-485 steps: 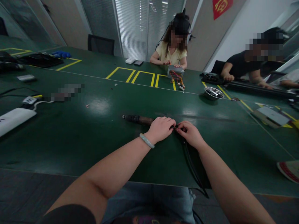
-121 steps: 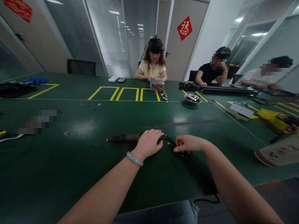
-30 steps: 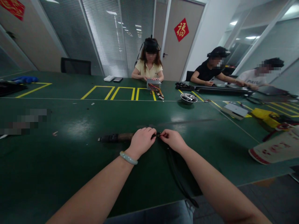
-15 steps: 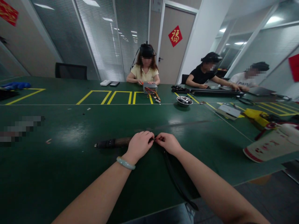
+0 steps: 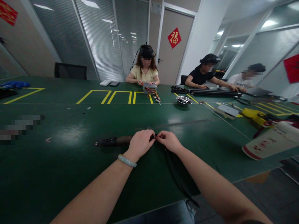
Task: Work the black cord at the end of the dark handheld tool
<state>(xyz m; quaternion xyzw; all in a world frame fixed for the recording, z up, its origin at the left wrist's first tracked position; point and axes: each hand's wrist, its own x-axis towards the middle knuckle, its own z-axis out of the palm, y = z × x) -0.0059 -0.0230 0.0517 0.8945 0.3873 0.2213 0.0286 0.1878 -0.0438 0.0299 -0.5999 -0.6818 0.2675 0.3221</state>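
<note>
The left hand's [image 5: 141, 142] grip curls closed around the back end of a dark cylindrical tool [image 5: 114, 142], which lies on the green counter [image 5: 93, 174], tip to the left. The right hand's [image 5: 170, 141] grip pinches shut on a small shiny part [image 5: 154, 137], mostly hidden, just beside it. A black cable [image 5: 179, 184] runs from below the right hand past the near edge; farther right stands a cup [image 5: 271, 144].

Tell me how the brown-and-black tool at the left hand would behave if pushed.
The brown-and-black tool would probably roll if nudged sideways, since its visible body looks round, though the left hand over one end may check that. It's likely stiff, as it lies straight with no visible bend.
</note>
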